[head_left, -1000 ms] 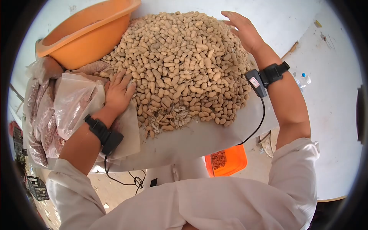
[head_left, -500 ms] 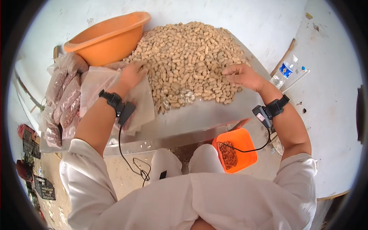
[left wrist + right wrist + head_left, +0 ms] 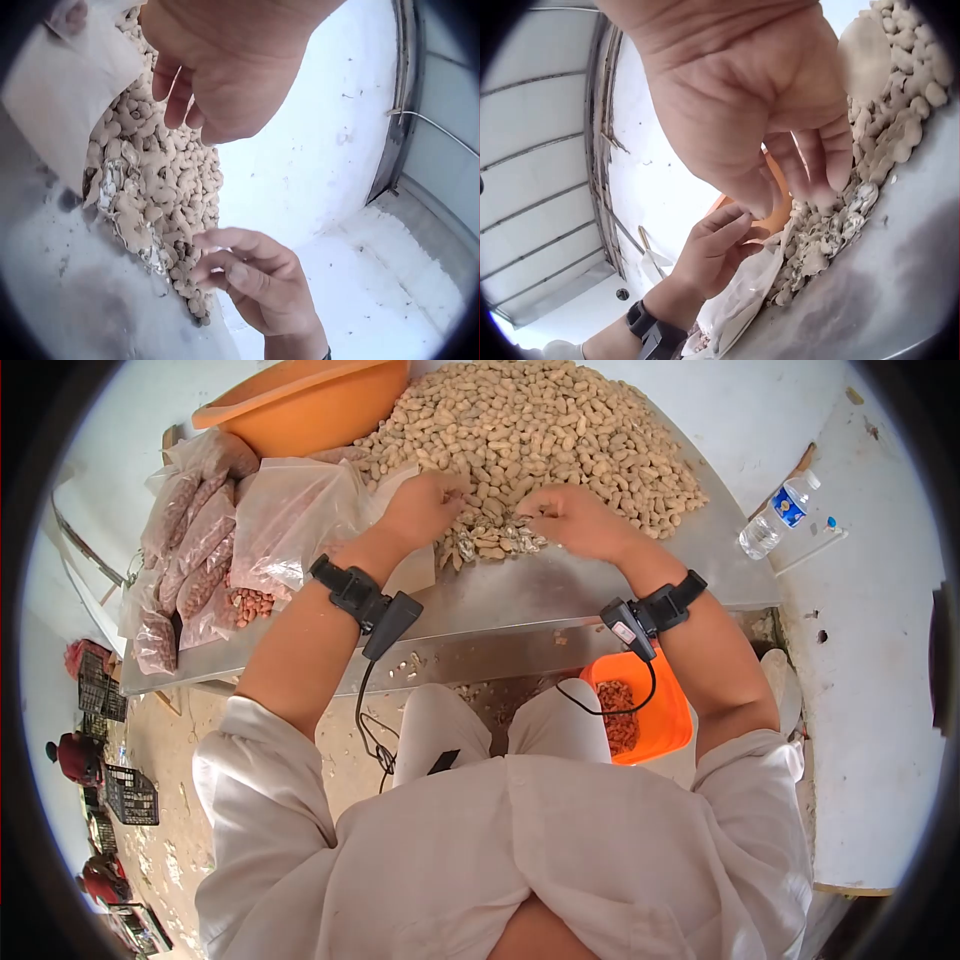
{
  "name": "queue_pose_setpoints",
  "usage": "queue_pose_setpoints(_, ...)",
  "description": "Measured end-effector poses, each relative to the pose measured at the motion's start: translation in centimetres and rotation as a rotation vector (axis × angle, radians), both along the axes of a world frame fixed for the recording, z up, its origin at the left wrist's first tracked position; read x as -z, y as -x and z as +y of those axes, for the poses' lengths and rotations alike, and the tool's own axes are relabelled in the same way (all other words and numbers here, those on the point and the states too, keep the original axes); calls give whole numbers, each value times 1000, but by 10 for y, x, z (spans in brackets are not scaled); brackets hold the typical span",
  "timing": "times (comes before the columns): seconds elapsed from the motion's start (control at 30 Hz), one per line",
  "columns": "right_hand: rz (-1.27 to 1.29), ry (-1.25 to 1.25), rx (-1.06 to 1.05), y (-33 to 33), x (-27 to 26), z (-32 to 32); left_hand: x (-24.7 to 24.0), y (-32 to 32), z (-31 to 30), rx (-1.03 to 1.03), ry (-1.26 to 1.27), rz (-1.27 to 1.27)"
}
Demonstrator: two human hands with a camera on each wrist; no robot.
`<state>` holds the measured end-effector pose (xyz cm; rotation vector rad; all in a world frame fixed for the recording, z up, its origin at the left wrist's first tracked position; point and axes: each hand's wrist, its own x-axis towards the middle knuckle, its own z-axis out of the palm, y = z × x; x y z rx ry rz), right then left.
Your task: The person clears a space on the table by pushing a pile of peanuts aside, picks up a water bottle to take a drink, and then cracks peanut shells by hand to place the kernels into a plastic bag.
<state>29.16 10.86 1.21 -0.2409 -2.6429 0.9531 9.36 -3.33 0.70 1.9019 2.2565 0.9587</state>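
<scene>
A big heap of unshelled peanuts [image 3: 560,430] covers the back of the metal table. Broken peanut shells [image 3: 490,540] lie along its front edge, between both hands. My left hand [image 3: 425,508] hovers at the heap's left front with fingers loosely bent downward; no object shows in them in the left wrist view. Facing it from the right is my right hand [image 3: 575,520], thumb and fingers loosely bent and apart in the left wrist view, close over the peanuts. A clear plastic bag [image 3: 300,510] lies beside my left wrist, some shelled peanuts [image 3: 250,605] at its lower edge.
Filled bags of shelled peanuts [image 3: 195,545] are piled at the left. An orange basin [image 3: 310,410] stands behind them. Below the table's front edge [image 3: 520,622] sits an orange bin [image 3: 660,710] with reddish bits. A water bottle [image 3: 778,520] is at the right; cables hang from both wrists.
Both hands have come inward and toward the near edge of the heap, the right one from its far right side. The head view has shifted, showing more of the floor and bottle.
</scene>
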Motion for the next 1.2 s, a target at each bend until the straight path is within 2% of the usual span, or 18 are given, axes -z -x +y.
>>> queue_pose_setpoints(0.03,-17,-76,18,3,2,6,2,1,3,9,88,52)
queue_pose_setpoints(0.1,-72,-212,52,5,13,19,20,7,8,22,38,97)
queue_pose_setpoints(0.2,60,-270,-46,4,27,21,48,16,11,118,-134,164)
queue_pose_setpoints(0.23,13,-253,-33,3,29,15,53,17,11,157,-220,190)
queue_pose_setpoints(0.3,-65,-246,-14,6,25,8,58,20,11,186,-219,160)
queue_pose_setpoints(0.37,14,-181,-28,11,33,14,58,24,9,214,-178,136)
queue_pose_setpoints(0.47,62,-63,-8,17,22,31,53,15,8,216,-284,184)
queue_pose_setpoints(0.57,148,-57,60,25,7,42,25,9,16,86,-162,-152)
queue_pose_setpoints(0.6,185,-73,87,27,3,43,24,10,25,78,-330,-118)
queue_pose_setpoints(0.7,158,-193,127,28,0,38,30,9,40,4,-418,-282)
queue_pose_setpoints(0.73,186,-159,146,24,-1,33,44,14,48,56,-452,-192)
queue_pose_setpoints(0.87,321,-17,269,-15,-24,14,65,21,51,58,-399,-140)
queue_pose_setpoints(0.93,343,15,324,-38,-43,9,37,12,46,68,-480,1)
queue_pose_setpoints(1.03,468,108,373,-61,-41,10,21,2,35,23,-395,141)
queue_pose_setpoints(1.13,401,97,467,-86,-47,-2,17,-6,22,40,-324,43)
queue_pose_setpoints(1.2,479,122,451,-98,-38,2,16,-7,13,54,-299,92)
